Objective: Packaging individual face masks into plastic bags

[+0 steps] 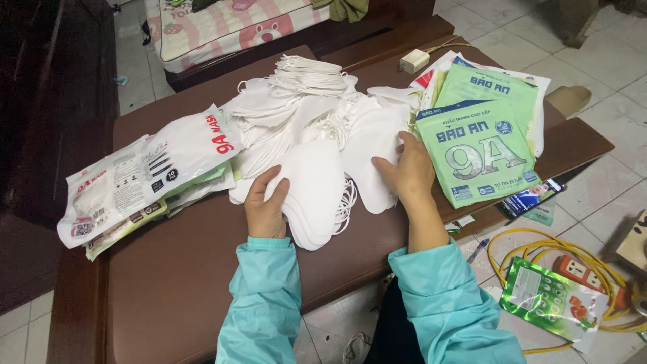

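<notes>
Where white masks (317,135) lie heaped: brown table (175,269), tiled floor (593,54).

- Dim, even indoor light; shadows soft.
- White masks (317,128) nearly blown out, detail lost.
- Left edge falls into dark.
- Faint glare on floor tiles (593,47).
- Focus fairly sharp; slight wide-angle bend at edges.

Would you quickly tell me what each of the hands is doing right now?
Left hand: closed on the edge of a stack of white masks.
Right hand: open, fingers spread flat on the white mask pile, not gripping.
</notes>
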